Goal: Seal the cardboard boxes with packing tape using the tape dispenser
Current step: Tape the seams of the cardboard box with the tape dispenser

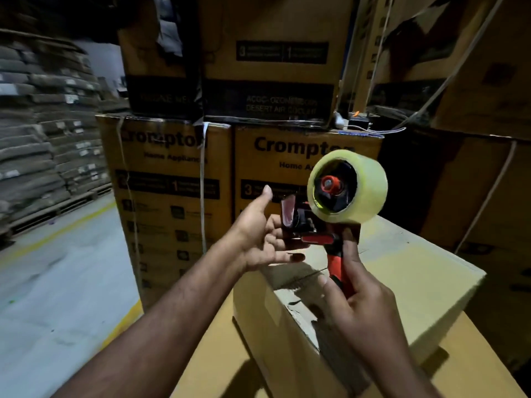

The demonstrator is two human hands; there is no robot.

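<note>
Far to the left, grey flattened stacks [43,139] sit on pallets along the wall, blurred in the dim light. A pale concrete floor [57,282] with a yellow line runs between them and the middle of the room.

Next come the printed cartons [172,182], brown with "Crompton" in black lettering, standing side by side with more of the same piled on top. A white strap [202,182] runs down the face of the left one.

In front of them the person's left hand [264,239] is raised and released, thumb pointing up and fingers spread loosely toward the front end of the tape dispenser [319,234]. The fingers reach just beneath its head, but I cannot tell from here whether they actually touch it.

The dispenser is red and black and is held up in the air, tilted, above the near boxes. Its roll of clear tape [365,191] sits at the top right, with a red hub at its centre. The right hand [362,297] has its fingers wrapped round the red handle from below, grasping it firmly.

Under both hands a plain cardboard box [416,282] rests on a broader brown carton [215,354]. A dark seam crosses its top below the dispenser.

To the right, more strapped cartons [488,182] stand in shadow.
</note>
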